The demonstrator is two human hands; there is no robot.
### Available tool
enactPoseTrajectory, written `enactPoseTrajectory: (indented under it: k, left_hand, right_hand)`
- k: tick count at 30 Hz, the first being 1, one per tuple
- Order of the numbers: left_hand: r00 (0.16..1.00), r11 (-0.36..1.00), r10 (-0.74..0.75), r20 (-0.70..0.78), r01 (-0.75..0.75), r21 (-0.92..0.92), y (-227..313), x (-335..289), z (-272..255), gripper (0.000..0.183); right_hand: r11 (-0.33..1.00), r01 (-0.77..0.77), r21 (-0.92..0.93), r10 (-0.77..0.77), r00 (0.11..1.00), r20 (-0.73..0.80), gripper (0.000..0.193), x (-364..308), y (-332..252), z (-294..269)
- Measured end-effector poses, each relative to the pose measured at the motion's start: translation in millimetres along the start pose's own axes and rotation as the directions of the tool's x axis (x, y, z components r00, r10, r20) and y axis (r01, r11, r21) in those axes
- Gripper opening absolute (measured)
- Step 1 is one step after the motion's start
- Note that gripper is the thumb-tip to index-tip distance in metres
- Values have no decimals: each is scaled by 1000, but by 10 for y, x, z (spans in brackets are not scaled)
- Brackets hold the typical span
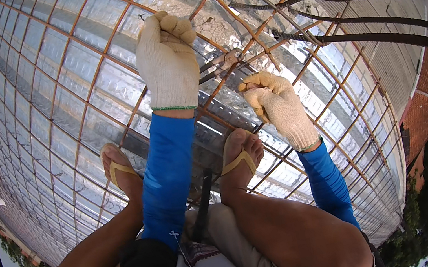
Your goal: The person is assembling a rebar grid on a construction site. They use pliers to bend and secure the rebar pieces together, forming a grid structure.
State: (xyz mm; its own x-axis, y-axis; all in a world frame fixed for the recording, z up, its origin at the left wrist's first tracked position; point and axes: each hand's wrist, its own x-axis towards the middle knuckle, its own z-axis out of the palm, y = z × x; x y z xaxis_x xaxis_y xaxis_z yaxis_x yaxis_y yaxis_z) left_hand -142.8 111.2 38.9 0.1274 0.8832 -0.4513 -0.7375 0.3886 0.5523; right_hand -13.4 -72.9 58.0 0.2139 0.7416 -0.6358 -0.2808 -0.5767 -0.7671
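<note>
your left hand [167,61] is fisted around the handles of the pliers [220,62], whose tip sits at a rebar crossing of the mesh [74,89]. your right hand [278,105], just below the tip, is clenched on a wire [243,87] there, and your feet [238,158] rest on the mesh.

We see hard daylight from above: the shiny corrugated metal decking [69,61] glares white between the rusty steel mesh bars [110,31]. Focus is sharp throughout. The fisheye bends straight bars, and a black rim frames the picture's corners.
</note>
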Motion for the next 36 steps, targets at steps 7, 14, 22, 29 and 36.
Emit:
enactPoseTrajectory:
  k: [7, 14, 22, 29, 36]
  left_hand:
    - [963, 977, -215, -160, 214, -19, -73, -33, -140, 17]
    - [967, 972, -231, -112, 235, 23, -146, -136, -246, 13]
    - [980, 965, -163, -116, 182, 188, -226, -221, -136, 15]
    - [975, 901, -216, -45, 217, 375, -332, -423, 160, 21]
    - [987, 887, -77, -140, 132, 443, -353, -325, 220, 23]
  right_hand:
    - [824, 366, -433, -290, 929, 232, 37, -305, 417, 101]
    - [511, 178, -841, -348, 937, -12, 26, -215, 669, 36]
    - [691, 70, -719, -111, 994, -10, 53, -405, 526, 76]
    - [951, -262, 165, 248, 964, 100, 49, -393, 448, -71]
    - [990, -136, -33, 140, 972, 189, 30, -176, 267, -39]
